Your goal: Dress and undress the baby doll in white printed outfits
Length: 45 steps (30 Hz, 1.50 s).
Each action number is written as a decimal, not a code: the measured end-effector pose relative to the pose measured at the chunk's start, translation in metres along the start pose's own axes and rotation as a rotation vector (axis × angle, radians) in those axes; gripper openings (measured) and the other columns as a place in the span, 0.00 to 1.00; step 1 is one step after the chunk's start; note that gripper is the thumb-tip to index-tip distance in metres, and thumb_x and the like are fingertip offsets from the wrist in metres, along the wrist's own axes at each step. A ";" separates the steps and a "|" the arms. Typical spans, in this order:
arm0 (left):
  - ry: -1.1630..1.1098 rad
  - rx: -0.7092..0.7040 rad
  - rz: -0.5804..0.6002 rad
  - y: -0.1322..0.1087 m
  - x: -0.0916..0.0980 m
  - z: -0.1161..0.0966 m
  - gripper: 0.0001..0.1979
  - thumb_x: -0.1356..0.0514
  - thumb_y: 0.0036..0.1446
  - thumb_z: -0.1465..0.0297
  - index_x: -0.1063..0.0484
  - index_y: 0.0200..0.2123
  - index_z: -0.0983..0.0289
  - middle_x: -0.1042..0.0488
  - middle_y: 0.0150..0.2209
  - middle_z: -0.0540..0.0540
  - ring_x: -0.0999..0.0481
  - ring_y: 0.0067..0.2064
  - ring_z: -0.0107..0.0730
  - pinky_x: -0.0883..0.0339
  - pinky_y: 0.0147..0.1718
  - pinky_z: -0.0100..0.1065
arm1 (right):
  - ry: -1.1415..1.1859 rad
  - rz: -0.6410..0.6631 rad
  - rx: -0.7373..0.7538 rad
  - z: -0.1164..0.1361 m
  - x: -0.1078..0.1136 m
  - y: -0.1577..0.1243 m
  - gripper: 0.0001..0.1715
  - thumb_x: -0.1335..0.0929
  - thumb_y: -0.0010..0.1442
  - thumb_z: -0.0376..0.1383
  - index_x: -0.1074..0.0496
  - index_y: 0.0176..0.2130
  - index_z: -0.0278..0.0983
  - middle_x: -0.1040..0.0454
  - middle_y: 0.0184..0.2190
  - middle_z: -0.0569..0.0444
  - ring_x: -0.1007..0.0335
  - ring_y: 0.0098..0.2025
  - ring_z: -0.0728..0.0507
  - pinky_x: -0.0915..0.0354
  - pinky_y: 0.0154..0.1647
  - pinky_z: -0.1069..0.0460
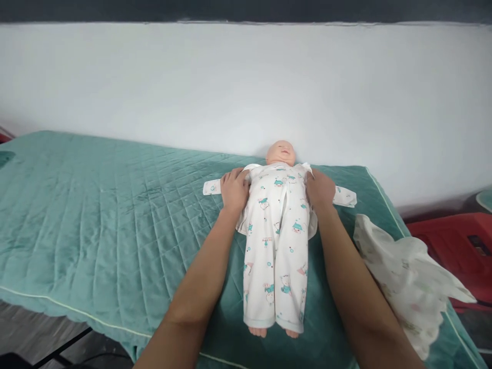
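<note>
Doll [282, 152] lies on its back on the green quilted cover [115, 215], feet showing below the patterned outfit [267, 207]. Your left hand [235, 189] and right hand [321, 189] flank the doll's chest, fingers bent against the cloth; cannot tell whether they pinch it. Judged step: straightening the outfit's upper part. Next move likely calls for gentle, even tension both sides. Crumpled white cloth [407, 277]: to your right of the doll.

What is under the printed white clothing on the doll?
The doll: its head shows above the printed white clothing, its feet below it; the rest is covered and cannot be seen.
</note>
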<state>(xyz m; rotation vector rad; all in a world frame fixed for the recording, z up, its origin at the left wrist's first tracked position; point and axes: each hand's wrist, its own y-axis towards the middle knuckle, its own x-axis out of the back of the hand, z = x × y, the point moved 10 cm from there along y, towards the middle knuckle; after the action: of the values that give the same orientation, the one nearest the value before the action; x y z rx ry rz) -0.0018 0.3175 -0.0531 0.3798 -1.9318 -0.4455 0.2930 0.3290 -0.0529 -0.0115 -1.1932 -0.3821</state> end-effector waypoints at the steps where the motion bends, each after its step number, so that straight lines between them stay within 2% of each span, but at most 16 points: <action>1: 0.003 0.031 -0.019 0.000 0.002 0.005 0.22 0.48 0.63 0.75 0.23 0.54 0.53 0.24 0.57 0.53 0.27 0.56 0.43 0.46 0.64 0.47 | -0.025 0.021 -0.043 -0.008 0.001 0.005 0.24 0.43 0.70 0.40 0.24 0.53 0.40 0.21 0.48 0.42 0.27 0.50 0.34 0.36 0.50 0.43; 5: 0.015 0.140 -0.047 -0.001 0.008 0.022 0.20 0.49 0.64 0.74 0.21 0.51 0.52 0.22 0.53 0.53 0.27 0.55 0.44 0.51 0.66 0.52 | -0.042 0.036 -0.162 -0.043 0.007 0.014 0.21 0.41 0.67 0.40 0.22 0.47 0.38 0.21 0.46 0.41 0.27 0.49 0.34 0.34 0.47 0.44; 8: 0.002 0.174 -0.005 -0.001 0.007 0.026 0.20 0.48 0.64 0.73 0.22 0.51 0.52 0.22 0.53 0.53 0.27 0.56 0.43 0.48 0.65 0.50 | -0.018 -0.059 -0.107 -0.046 0.018 0.008 0.23 0.40 0.65 0.38 0.24 0.53 0.38 0.22 0.50 0.41 0.28 0.52 0.32 0.34 0.49 0.41; 12: -0.010 0.170 0.038 -0.001 0.008 0.024 0.20 0.48 0.64 0.72 0.23 0.53 0.52 0.23 0.54 0.53 0.28 0.57 0.42 0.45 0.65 0.48 | -0.006 -0.257 0.296 0.006 0.035 -0.013 0.33 0.41 0.59 0.27 0.31 0.61 0.36 0.31 0.63 0.43 0.38 0.64 0.34 0.41 0.62 0.39; 15: -0.009 0.141 0.060 -0.002 0.009 0.020 0.21 0.47 0.63 0.70 0.25 0.55 0.52 0.24 0.56 0.54 0.28 0.58 0.45 0.46 0.65 0.52 | 0.015 -0.122 0.525 0.038 0.018 -0.026 0.35 0.41 0.57 0.25 0.31 0.61 0.38 0.31 0.63 0.46 0.39 0.64 0.37 0.45 0.67 0.38; 18: -0.004 0.107 0.102 -0.003 0.005 0.016 0.23 0.45 0.62 0.68 0.29 0.60 0.53 0.26 0.59 0.57 0.31 0.61 0.49 0.50 0.67 0.59 | -0.030 -0.002 0.475 0.030 0.003 -0.025 0.36 0.40 0.58 0.28 0.35 0.64 0.39 0.31 0.64 0.47 0.40 0.65 0.35 0.48 0.68 0.33; 21: 0.024 0.083 0.154 -0.005 -0.001 0.014 0.28 0.43 0.59 0.67 0.34 0.64 0.53 0.30 0.62 0.59 0.35 0.64 0.52 0.55 0.68 0.63 | -0.120 0.028 0.343 0.005 -0.003 -0.018 0.34 0.38 0.59 0.32 0.35 0.65 0.42 0.35 0.67 0.46 0.45 0.68 0.30 0.48 0.67 0.29; 24: 0.045 0.081 0.185 -0.007 -0.005 0.016 0.31 0.42 0.58 0.68 0.37 0.66 0.52 0.32 0.64 0.59 0.37 0.66 0.52 0.57 0.69 0.64 | -0.164 0.070 0.218 -0.019 -0.007 -0.014 0.33 0.36 0.60 0.38 0.34 0.64 0.46 0.36 0.66 0.44 0.43 0.67 0.27 0.46 0.65 0.27; 28: 0.022 0.077 0.189 -0.007 -0.004 0.016 0.31 0.43 0.59 0.67 0.38 0.66 0.52 0.32 0.63 0.60 0.38 0.66 0.55 0.59 0.68 0.69 | -0.159 0.084 0.220 -0.018 0.000 -0.015 0.36 0.35 0.57 0.37 0.36 0.65 0.45 0.40 0.68 0.43 0.47 0.69 0.25 0.50 0.65 0.24; 31: 0.002 0.090 0.179 -0.007 -0.003 0.015 0.30 0.43 0.59 0.68 0.36 0.65 0.53 0.31 0.62 0.60 0.37 0.65 0.54 0.57 0.68 0.68 | -0.069 -0.028 0.331 0.018 0.028 -0.023 0.36 0.36 0.56 0.32 0.36 0.64 0.39 0.42 0.69 0.41 0.48 0.70 0.28 0.50 0.68 0.29; 33: -0.009 0.100 0.175 -0.006 -0.003 0.015 0.29 0.43 0.58 0.68 0.35 0.64 0.53 0.31 0.62 0.60 0.37 0.65 0.54 0.57 0.68 0.67 | 0.030 -0.075 0.466 0.063 0.045 -0.034 0.33 0.39 0.58 0.29 0.35 0.62 0.36 0.37 0.65 0.40 0.43 0.67 0.33 0.44 0.67 0.36; 34: -0.013 0.103 0.174 -0.006 -0.003 0.014 0.29 0.44 0.58 0.69 0.35 0.64 0.54 0.30 0.62 0.60 0.36 0.65 0.54 0.56 0.68 0.67 | 0.069 -0.029 0.548 0.090 0.044 -0.041 0.31 0.40 0.59 0.29 0.35 0.61 0.36 0.33 0.62 0.41 0.39 0.64 0.35 0.41 0.65 0.38; 36: -0.015 0.101 0.171 -0.005 -0.003 0.014 0.29 0.44 0.58 0.69 0.35 0.64 0.54 0.30 0.62 0.60 0.36 0.65 0.54 0.56 0.68 0.67 | 0.050 0.091 0.686 0.146 0.032 -0.055 0.30 0.41 0.61 0.28 0.35 0.62 0.35 0.31 0.61 0.41 0.37 0.62 0.35 0.38 0.62 0.40; 39: -0.016 0.093 0.162 -0.005 -0.002 0.013 0.28 0.45 0.61 0.67 0.36 0.65 0.53 0.30 0.62 0.60 0.36 0.65 0.54 0.56 0.68 0.67 | -0.211 0.219 0.760 0.207 -0.003 -0.065 0.24 0.40 0.62 0.27 0.32 0.56 0.30 0.28 0.56 0.36 0.33 0.58 0.32 0.36 0.57 0.40; 42: -0.012 0.085 0.159 -0.005 -0.002 0.012 0.25 0.47 0.63 0.66 0.35 0.64 0.54 0.29 0.60 0.61 0.35 0.64 0.54 0.55 0.67 0.67 | -0.394 0.345 0.775 0.234 -0.041 -0.065 0.20 0.39 0.65 0.29 0.30 0.55 0.29 0.28 0.56 0.35 0.32 0.58 0.30 0.35 0.56 0.39; 45: 0.017 0.077 0.179 -0.005 -0.005 0.012 0.25 0.48 0.64 0.67 0.34 0.63 0.55 0.29 0.60 0.62 0.35 0.63 0.55 0.55 0.67 0.66 | -0.429 0.368 0.770 0.242 -0.061 -0.057 0.21 0.36 0.64 0.29 0.30 0.56 0.29 0.29 0.58 0.34 0.33 0.60 0.29 0.34 0.56 0.38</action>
<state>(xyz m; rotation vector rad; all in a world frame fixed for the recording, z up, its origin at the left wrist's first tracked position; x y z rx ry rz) -0.0103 0.3168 -0.0642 0.2557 -1.9506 -0.2510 0.0383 0.3436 -0.0282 0.3646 -1.6629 0.4393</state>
